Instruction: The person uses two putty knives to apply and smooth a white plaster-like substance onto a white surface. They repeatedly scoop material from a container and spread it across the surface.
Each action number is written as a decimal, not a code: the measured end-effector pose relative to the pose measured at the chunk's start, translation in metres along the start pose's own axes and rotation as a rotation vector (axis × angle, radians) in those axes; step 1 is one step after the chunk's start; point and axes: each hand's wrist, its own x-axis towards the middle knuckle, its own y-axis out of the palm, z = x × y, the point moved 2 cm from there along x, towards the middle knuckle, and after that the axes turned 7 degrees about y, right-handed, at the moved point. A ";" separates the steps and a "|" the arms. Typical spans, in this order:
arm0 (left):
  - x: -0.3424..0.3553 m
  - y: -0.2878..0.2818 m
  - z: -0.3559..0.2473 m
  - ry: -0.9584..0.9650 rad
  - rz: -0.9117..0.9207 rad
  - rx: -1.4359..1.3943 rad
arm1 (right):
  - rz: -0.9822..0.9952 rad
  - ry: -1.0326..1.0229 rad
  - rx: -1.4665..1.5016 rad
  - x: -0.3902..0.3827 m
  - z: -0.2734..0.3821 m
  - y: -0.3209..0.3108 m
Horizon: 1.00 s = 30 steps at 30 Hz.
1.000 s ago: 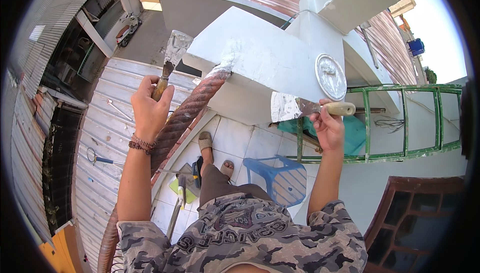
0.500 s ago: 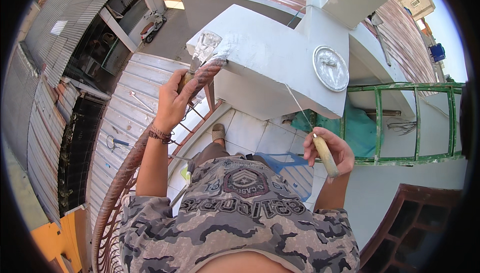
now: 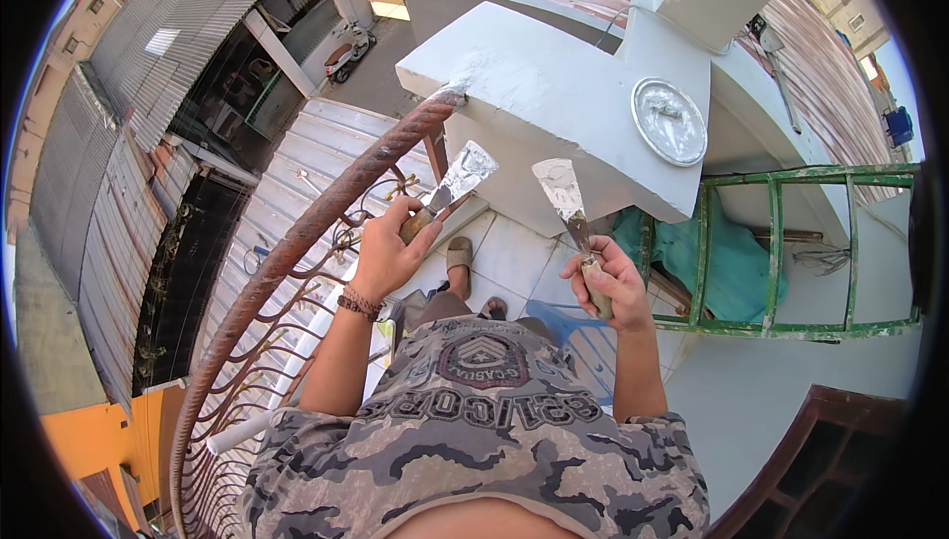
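My left hand (image 3: pixel 393 247) is closed round the handle of a putty knife (image 3: pixel 465 173), whose blade carries white filler. In my right hand (image 3: pixel 615 282) is a second putty knife (image 3: pixel 560 189), its wide blade pointing up with its face coated in filler. Both blades are apart from each other, in front of the white wall ledge (image 3: pixel 534 74). Fresh white smears show on the ledge near the end of the brown twisted handrail (image 3: pixel 336 198). On the ledge's right part lies a round lid (image 3: pixel 669 122) holding a lump of white filler.
The railing with curled bars curves along my left side, with corrugated roofing (image 3: pixel 316 148) below it. A green metal ladder (image 3: pixel 781 326) lies to the right beside teal netting (image 3: pixel 717 257). A blue plastic stool (image 3: pixel 573 331) stands on the white tiles. A dark-framed window (image 3: pixel 820 460) is at lower right.
My left hand has drawn back from the ledge corner and handrail end. My right hand has moved left, and its knife blade now shows its broad face. The view has shifted slightly.
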 end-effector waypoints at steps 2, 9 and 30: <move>-0.017 -0.002 -0.002 -0.008 0.001 0.026 | 0.017 0.032 0.025 -0.004 -0.009 0.005; -0.043 -0.019 -0.027 0.083 -0.029 0.116 | -0.054 0.081 -0.035 -0.008 -0.010 0.015; -0.047 -0.023 -0.040 0.193 -0.031 0.082 | -0.189 -0.089 -0.417 -0.038 -0.003 0.041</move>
